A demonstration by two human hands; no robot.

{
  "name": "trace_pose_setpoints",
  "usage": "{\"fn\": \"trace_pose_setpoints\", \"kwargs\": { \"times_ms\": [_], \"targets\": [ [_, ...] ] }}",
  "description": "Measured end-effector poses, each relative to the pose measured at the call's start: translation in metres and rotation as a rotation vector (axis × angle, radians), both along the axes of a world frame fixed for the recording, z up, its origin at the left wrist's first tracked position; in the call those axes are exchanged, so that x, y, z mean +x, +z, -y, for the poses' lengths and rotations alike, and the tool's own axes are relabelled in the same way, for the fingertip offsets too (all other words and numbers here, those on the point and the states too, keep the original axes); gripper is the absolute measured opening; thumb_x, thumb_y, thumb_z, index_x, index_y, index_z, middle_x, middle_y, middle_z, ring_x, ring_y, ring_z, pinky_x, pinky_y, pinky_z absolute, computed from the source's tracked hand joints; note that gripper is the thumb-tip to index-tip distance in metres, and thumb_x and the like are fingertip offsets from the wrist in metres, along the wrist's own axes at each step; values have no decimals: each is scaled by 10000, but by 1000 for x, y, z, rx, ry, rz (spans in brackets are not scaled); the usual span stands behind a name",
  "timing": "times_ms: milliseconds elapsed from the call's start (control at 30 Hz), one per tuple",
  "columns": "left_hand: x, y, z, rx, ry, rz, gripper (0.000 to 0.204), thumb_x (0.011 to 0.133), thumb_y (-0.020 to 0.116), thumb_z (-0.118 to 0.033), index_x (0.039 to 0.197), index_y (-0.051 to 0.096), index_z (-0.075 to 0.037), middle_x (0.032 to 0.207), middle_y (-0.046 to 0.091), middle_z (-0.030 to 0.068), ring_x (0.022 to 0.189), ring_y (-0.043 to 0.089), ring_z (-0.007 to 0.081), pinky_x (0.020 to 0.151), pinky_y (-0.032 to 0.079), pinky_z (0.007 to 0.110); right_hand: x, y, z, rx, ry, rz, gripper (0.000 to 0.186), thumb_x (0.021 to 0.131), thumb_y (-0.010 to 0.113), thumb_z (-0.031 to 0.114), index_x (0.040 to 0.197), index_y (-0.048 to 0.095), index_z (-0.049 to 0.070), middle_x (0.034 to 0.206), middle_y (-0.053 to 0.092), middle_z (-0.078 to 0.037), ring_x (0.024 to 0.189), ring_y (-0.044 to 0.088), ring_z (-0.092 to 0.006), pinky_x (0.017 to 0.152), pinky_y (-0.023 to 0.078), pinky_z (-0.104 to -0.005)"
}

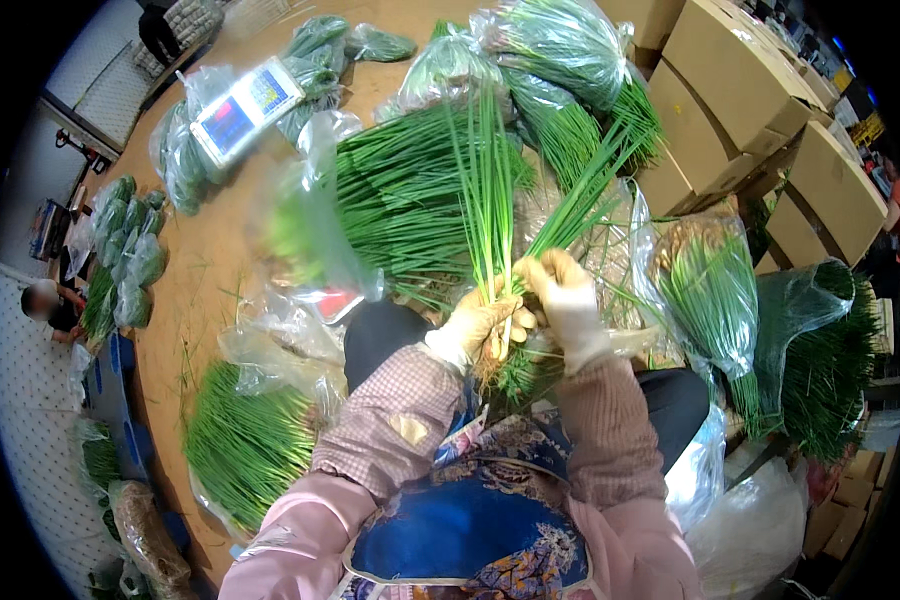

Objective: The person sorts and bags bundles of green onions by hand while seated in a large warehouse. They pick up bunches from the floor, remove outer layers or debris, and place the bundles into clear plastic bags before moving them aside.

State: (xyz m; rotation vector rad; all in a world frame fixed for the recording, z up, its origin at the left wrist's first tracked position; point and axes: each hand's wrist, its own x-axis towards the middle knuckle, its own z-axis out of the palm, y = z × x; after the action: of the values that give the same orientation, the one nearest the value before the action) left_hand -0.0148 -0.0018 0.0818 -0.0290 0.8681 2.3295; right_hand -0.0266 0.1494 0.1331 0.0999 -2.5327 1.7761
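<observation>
Scallions (491, 215) run lengthwise away from you, roots nearest, left hand (478, 324) pinching them; right hand (560, 288), can't tell.

Brt green stalks (487, 190); pale yellow gloves (473, 328); pink sleeves (300, 530), brn-pink checked oversleeves (365, 440); blue apron (460, 540) w/ multicol. floral trim (530, 572); brn boxes (715, 95).

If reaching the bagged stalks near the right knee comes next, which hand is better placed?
Probably the right hand: it is nearer the bagged stalks, while the left hand is farther off, gripping upright stalks.
</observation>
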Motion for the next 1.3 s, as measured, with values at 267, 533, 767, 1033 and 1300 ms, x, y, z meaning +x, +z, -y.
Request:
{"fn": "trace_pose_setpoints", "kwargs": {
  "times_ms": [267, 533, 767, 1033, 1300],
  "targets": [
    [-4, 0, -4, 6, 160, 142, 326, 866, 518, -15, 1182, 441, -22, 741, 608, 95, 551, 615, 189, 484, 551, 252, 39, 2, -60, -930, -239, -224, 306, 927, 469, 308, 947, 584, 25, 820, 631, -91, 681, 614, -151, 576, 504, -227],
    [-1, 10, -3, 48, 54, 56, 224, 890, 525, -99, 1092, 492, -7, 720, 595, 79, 564, 603, 138, 448, 520, 212, 36, -55, -66, -581, 246, 331, 447, 899, 499, 389, 1115, 500, -3, 928, 582, -67, 675, 555, -165, 565, 483, -262],
    [0, 2, -8, -250, 17, 69, 152, 848, 574, -46, 987, 536, 0, 693, 626, 96, 541, 618, 167, 445, 519, 242, 19, -71, -8, -1234, -66, 524, 301, 907, 522, 191, 1158, 481, 30, 1054, 570, -84, 959, 548, -195, 812, 466, -345],
    [14, -46, -28, -789, -482, -37, 401, 838, 582, -374, 1098, 480, -86, 627, 546, 31, 474, 541, 131, 375, 424, 257, 22, -66, 2, -894, -216, 509, 348, 773, 618, 55, 1077, 488, -53, 728, 585, -68, 557, 579, -165, 464, 489, -263],
    [-48, 30, -29, -1687, -512, -1169, 375, 744, 541, -20, 1116, 494, -30, 901, 625, 111, 897, 611, 261, 960, 351, 465, 11, -65, -42, -783, 17, 431, 275, 865, 589, 181, 1060, 543, -7, 943, 613, -104, 841, 583, -179, 796, 484, -305]
  ]
}}
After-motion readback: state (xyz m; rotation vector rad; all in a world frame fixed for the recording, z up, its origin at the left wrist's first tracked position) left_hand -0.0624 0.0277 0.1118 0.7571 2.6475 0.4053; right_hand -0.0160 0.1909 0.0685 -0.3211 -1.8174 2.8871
